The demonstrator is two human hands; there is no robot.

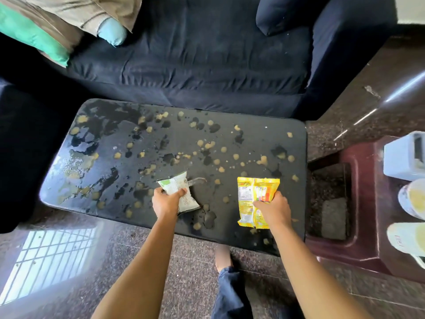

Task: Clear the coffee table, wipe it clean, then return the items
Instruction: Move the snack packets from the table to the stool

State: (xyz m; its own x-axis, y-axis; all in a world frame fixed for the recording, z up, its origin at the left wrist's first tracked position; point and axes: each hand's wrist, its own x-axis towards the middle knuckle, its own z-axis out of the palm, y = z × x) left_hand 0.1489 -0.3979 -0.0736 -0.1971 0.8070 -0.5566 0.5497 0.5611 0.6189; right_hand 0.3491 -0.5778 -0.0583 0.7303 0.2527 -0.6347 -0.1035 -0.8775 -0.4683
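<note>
Head view: a person's two bare arms reach over a low table in front of a dark sofa.
Table: one, black, a rounded rectangle with its long side running left to right; the top is covered in yellowish blobs and wet dark smears.
Packets: two, both on the near half of the table and well apart.
White packet: white with a green corner, crumpled, left of centre; its long axis slants from far-left to near-right.
Yellow packet: bright yellow with red and orange print, fairly flat, near the right end; its long axis runs away from the person.
Print: too blurred to read.
Left hand: fingers curled over the white packet, gripping it.
Right hand: fingers pinching the yellow packet's right side.
Lift: whether either packet is off the surface cannot be told.
Stool: one, maroon, right of the table, carrying a white box and probably two pale cups.
</note>
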